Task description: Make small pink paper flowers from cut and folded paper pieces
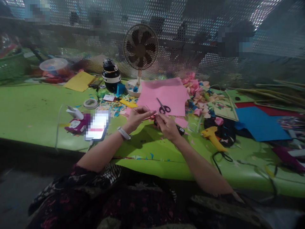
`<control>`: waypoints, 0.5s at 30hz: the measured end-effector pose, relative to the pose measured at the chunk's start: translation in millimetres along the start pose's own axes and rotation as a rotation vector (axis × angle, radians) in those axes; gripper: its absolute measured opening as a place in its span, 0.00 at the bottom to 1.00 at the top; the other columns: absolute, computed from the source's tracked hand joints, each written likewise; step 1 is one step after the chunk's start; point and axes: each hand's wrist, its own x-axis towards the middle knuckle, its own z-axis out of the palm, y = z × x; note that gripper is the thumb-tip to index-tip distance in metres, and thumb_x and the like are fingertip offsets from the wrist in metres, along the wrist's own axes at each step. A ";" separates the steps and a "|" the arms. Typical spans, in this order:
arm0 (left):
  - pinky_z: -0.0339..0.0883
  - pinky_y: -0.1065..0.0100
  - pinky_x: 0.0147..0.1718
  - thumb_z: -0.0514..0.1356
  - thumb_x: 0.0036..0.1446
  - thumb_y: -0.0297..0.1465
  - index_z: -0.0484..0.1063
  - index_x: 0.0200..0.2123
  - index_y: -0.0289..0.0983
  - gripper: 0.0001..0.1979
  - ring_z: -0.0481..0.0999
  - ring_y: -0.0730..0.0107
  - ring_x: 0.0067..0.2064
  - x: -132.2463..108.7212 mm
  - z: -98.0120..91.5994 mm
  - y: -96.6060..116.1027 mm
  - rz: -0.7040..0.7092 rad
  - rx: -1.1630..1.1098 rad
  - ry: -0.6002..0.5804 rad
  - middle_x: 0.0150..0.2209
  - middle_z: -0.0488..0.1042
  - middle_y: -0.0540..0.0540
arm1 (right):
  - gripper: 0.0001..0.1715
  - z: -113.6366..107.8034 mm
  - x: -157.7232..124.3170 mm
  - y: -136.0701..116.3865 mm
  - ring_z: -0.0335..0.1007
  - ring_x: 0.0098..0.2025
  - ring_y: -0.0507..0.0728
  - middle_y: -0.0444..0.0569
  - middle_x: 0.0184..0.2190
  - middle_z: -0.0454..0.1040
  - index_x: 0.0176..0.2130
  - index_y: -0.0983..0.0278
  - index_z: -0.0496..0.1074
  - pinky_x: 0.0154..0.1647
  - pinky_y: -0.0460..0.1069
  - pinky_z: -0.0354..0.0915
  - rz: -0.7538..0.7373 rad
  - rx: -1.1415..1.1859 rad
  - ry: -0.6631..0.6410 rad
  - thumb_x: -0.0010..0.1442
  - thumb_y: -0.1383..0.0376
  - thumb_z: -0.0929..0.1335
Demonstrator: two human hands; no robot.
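Left hand [138,116] and right hand [168,126], mid-frame, pinch a small pinkish piece [151,117], too small to identify. Black-handled scissors [162,106] on pink sheet [162,89], upper centre.

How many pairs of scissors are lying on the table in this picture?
1 pair is clearly visible: the dark-handled scissors on the pink sheet, just beyond the right hand. Others may be hidden beneath that hand or among the paper scraps.

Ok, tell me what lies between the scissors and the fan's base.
In the head view, part of the pink sheet lies between the scissors and the fan's base.
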 end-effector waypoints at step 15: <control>0.68 0.69 0.39 0.75 0.43 0.37 0.71 0.21 0.37 0.17 0.70 0.79 0.29 18.9 -16.1 -5.9 -0.054 -0.247 0.212 0.24 0.71 0.54 | 0.30 0.9 -1.2 0.9 0.59 0.21 0.52 0.41 0.19 0.63 0.30 0.60 0.66 0.24 0.48 0.57 0.009 -0.003 -0.035 0.68 0.41 0.58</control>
